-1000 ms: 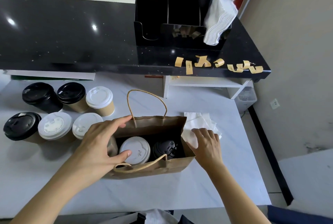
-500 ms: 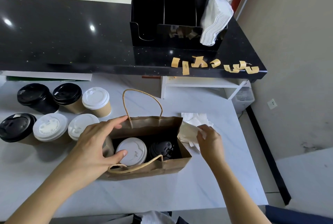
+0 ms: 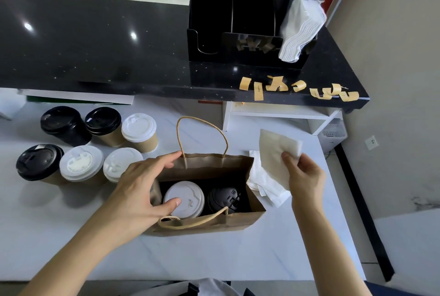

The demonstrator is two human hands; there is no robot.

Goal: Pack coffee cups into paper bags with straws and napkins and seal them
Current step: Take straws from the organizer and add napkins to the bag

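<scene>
A brown paper bag (image 3: 214,223) stands open on the white table (image 3: 214,255). Inside it sit a white-lidded cup (image 3: 188,198) and a black-lidded cup (image 3: 225,197). My left hand (image 3: 140,191) holds the bag's left end open, fingers on the far rim and thumb on the white lid. My right hand (image 3: 303,174) pinches a folded napkin (image 3: 273,153), lifted above the table just right of the bag. More white napkins (image 3: 264,183) lie beside the bag under it.
Several lidded cups, black (image 3: 63,124) and white (image 3: 139,128), stand left of the bag. On the black counter (image 3: 95,41) sit a black organizer (image 3: 228,22) with a napkin pack (image 3: 301,26) and a row of tan sticker strips (image 3: 285,85) along its edge.
My right hand has picked one napkin off the pile and raised it beside the bag. My left hand has stayed on the bag's opening.
</scene>
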